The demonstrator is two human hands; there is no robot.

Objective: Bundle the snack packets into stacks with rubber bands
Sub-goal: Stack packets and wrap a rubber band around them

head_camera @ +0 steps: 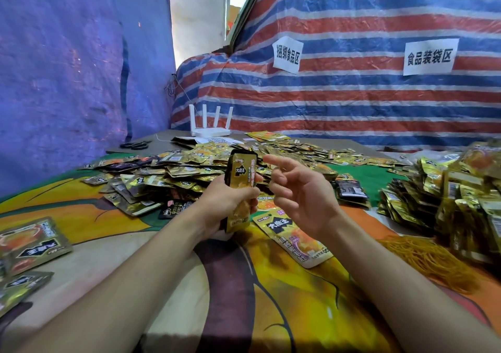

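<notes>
Work surface is a table under a printed cloth (298,312), orange, green and yellow, with a striped tarp (352,103) behind and a blue tarp (67,81) on the left.

One stack of packets (240,187) is in the air at centre, above the cloth. The left hand (226,206) grips its lower half, fingers wrapped round it. Long axis is near vertical, top end up and slightly away, printed face toward the camera. Can't count the packets in it.

The right hand (301,190) is just beside the stack, not touching it, fingers loose and spread, index finger out; nothing visible in it.

One single packet (294,236) lies flat right below the hands. Two more packets (32,241) are at the left edge.

A big loose pile (173,171) lies behind the hands, too many to count, partly hidden by the stack and both hands. A second heap (461,195) is at the right edge, with a dark bundle (351,190) in front of it.

A mound of rubber bands (431,260) sits near the right forearm.

Far side: one router (210,131) with four antennas, one pair of scissors (134,144), and two paper signs (429,57) on the striped tarp.
</notes>
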